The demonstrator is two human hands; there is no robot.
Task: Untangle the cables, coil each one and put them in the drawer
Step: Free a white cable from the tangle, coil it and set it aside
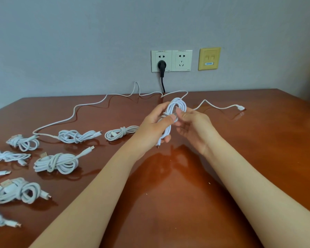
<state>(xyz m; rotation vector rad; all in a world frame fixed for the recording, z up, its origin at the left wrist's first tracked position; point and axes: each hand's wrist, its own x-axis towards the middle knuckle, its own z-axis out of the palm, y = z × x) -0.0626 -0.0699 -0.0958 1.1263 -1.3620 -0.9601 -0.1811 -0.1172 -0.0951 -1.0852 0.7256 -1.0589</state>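
Both hands are up over the middle of the table (240,158), a glossy red-brown wooden top that mirrors the forearms. The left hand (157,126) grips the coiled cable (177,104), fingers curled round its white loops and thumb clamped across them. The right hand (191,126) pinches the same coil from the right between thumb and forefinger. The cable's free tail (218,106) trails right along the table to its connector. A long loose cable (75,111) snakes along the far edge towards the left. On the near left lie the finished bundles (56,162), each white and knotted round its middle, spread apart in rough rows. On the pale grey wall (79,42) sits a white double socket (182,59) with a black plug (161,65) in its left half; the tiny print along the top is too small to read. To the right of it is a yellow plate (209,58) with a blue label (209,63), whose writing is blurred.
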